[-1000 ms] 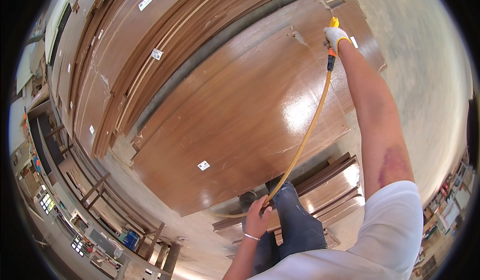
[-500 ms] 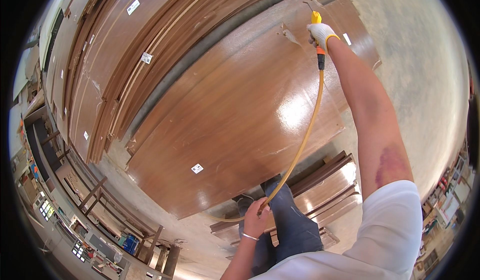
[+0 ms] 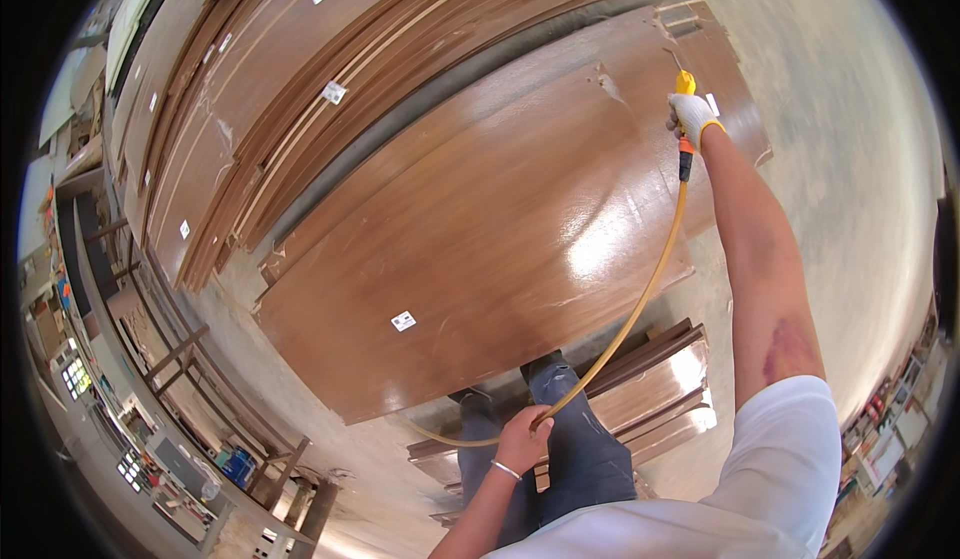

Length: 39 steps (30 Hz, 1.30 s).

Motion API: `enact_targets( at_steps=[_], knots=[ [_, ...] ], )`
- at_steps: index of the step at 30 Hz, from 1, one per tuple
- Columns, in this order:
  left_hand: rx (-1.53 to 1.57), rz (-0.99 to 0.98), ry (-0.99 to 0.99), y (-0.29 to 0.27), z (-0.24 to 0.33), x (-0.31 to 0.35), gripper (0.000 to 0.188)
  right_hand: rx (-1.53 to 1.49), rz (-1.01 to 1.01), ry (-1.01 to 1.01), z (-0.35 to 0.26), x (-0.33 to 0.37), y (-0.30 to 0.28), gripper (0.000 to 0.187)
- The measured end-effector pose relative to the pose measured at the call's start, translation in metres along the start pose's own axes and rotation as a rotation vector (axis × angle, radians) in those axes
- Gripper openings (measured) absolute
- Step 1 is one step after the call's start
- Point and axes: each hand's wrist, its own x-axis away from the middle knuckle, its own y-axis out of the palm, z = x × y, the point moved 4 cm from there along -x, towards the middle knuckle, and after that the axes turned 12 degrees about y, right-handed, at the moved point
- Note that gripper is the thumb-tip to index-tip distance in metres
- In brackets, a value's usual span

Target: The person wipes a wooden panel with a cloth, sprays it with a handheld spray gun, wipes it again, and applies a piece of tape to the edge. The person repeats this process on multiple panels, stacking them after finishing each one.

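In a white knit glove with a yellow cuff, my right hand (image 3: 694, 115) grips a yellow air blow gun (image 3: 685, 83) at the far right end of a large brown wood-grain panel (image 3: 480, 219). The gun's thin bent metal nozzle points away from me, above the panel. A tan hose (image 3: 655, 284) runs from the gun's orange and black connector back toward my body. Close to my legs, my bare left hand (image 3: 523, 437) is closed around that hose. The panel lies flat, with a small white label (image 3: 402, 321) near its left end and a wrinkled scrap of film near the far edge.
Beyond a narrow gap stand long stacks of brown panels (image 3: 300, 129). Shorter panels (image 3: 660, 379) lie beside my legs. A dark metal rack (image 3: 180, 359) is at the left. Pale concrete floor (image 3: 840, 159) stretches along the right.
My right hand and the blow gun sit further right and slightly nearer in the picture. The whole view has also shifted a little. My left hand still holds the hose.
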Motion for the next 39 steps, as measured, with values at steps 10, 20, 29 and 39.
enact_targets(
  at_steps=[10,20,29,39],
  knots=[
    [0.064,-0.104,0.049,-0.019,-0.019,0.059,0.022,0.396,-0.192,-0.084,0.014,0.097,0.109,0.018],
    [0.115,-0.121,0.090,-0.081,-0.100,0.154,0.026,0.803,-0.260,-0.289,0.085,0.247,0.378,0.027],
    [0.167,0.150,0.067,-0.197,-0.203,0.254,0.021,1.214,-0.151,-0.714,0.171,0.414,0.656,0.051],
    [0.231,0.286,0.035,-0.252,-0.252,0.294,0.020,1.321,-0.051,-0.526,0.213,0.498,0.779,0.044]
  ],
)
